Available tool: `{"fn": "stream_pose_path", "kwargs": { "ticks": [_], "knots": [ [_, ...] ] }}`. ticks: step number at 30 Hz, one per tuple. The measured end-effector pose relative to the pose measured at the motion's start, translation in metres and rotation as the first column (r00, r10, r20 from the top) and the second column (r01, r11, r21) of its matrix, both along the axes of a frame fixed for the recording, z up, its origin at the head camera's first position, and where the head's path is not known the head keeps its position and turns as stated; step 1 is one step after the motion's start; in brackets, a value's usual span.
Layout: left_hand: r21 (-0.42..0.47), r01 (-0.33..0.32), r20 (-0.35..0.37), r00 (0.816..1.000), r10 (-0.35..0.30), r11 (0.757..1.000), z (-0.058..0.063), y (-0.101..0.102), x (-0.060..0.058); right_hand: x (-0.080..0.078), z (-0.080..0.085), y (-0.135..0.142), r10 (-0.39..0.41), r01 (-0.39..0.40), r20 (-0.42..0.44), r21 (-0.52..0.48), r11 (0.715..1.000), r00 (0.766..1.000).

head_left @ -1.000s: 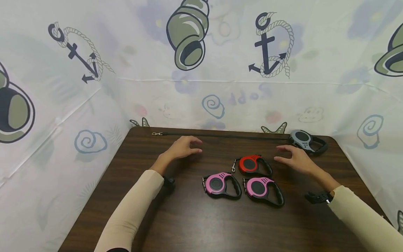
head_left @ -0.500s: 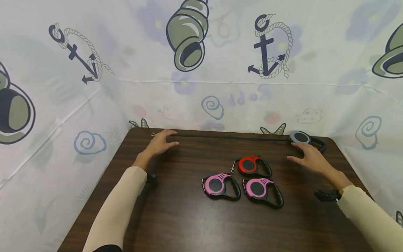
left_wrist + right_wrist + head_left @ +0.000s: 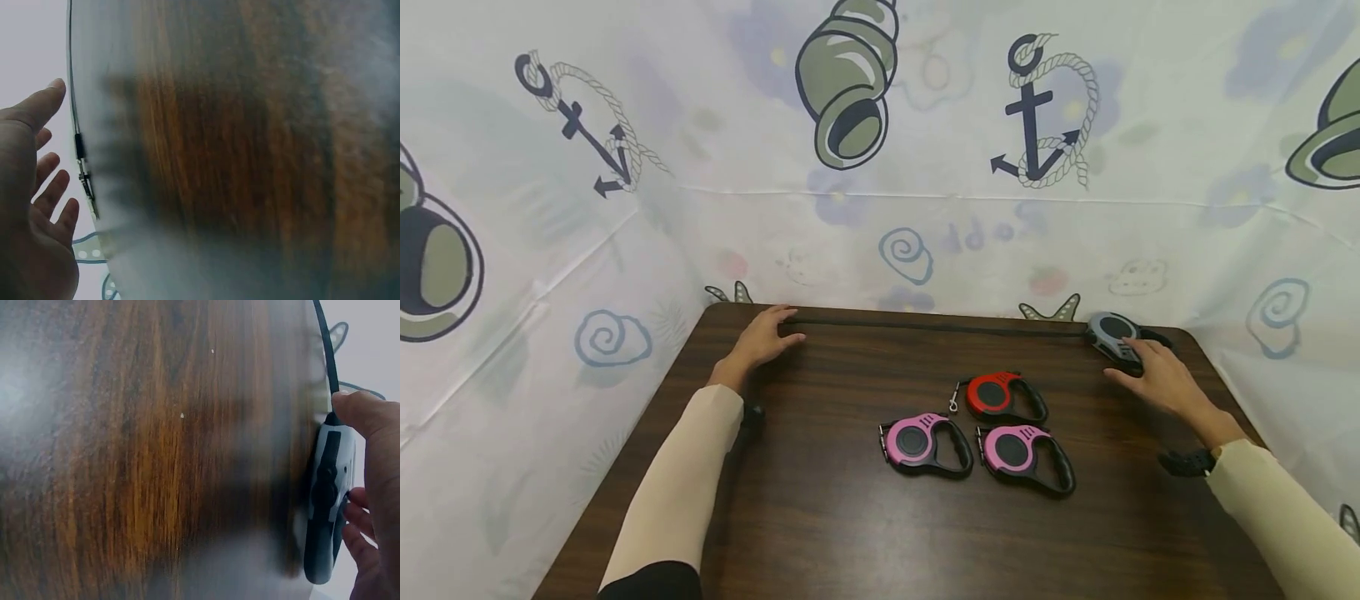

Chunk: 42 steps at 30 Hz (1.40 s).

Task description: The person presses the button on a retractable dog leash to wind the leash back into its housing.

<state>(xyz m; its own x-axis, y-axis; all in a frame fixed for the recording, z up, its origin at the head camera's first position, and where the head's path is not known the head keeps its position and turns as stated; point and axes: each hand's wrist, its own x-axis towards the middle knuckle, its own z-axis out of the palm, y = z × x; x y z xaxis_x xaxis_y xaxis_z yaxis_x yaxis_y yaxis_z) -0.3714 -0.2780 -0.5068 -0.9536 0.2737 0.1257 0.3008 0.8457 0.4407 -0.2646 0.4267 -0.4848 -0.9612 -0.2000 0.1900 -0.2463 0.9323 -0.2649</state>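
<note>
A grey and black retractable dog leash (image 3: 1103, 332) lies at the table's back right. Its black strap (image 3: 925, 326) is drawn out along the back edge toward the left. My right hand (image 3: 1163, 381) reaches over the leash handle with fingers loosely bent; in the right wrist view the thumb is by the strap outlet and the fingertips are beside the casing (image 3: 322, 481). At the back left my left hand (image 3: 754, 343) is spread near the strap's end, hiding the clip in the head view. The left wrist view shows that metal clip (image 3: 86, 184) beyond the relaxed fingers.
A red retractable leash (image 3: 991, 393) and two pink ones, left (image 3: 912, 442) and right (image 3: 1010, 451), lie grouped right of the middle of the dark wooden table (image 3: 850, 533). A patterned cloth (image 3: 955, 125) hangs behind and beside the table.
My left hand has moved left and back along the strap to its clip end. My right hand has moved right onto the grey leash. The other leashes have stayed put.
</note>
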Motion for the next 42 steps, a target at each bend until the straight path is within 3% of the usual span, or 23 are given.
{"fn": "stream_pose_path", "kwargs": {
  "ticks": [10, 20, 26, 42],
  "knots": [
    [-0.035, 0.006, 0.037, 0.999, -0.005, 0.999, -0.004, -0.001, -0.007, -0.007, -0.006, 0.001, -0.032, 0.031, -0.027, -0.024, 0.999, 0.999],
    [-0.049, -0.019, 0.060, 0.998, 0.022, 0.999, -0.003, -0.001, -0.004, -0.009, -0.009, 0.006, -0.048, 0.048, 0.004, -0.014, 0.999, 0.999],
    [-0.047, -0.014, 0.047, 0.999, 0.016, 0.999, -0.003, -0.002, -0.003, -0.012, -0.016, 0.012, -0.038, 0.038, -0.002, 0.053, 0.998, 0.999],
    [-0.012, 0.021, -0.013, 1.000, -0.021, 1.000, -0.001, -0.015, -0.001, -0.011, -0.017, 0.014, -0.030, 0.033, -0.040, 0.084, 0.996, 0.999]
  ]
}}
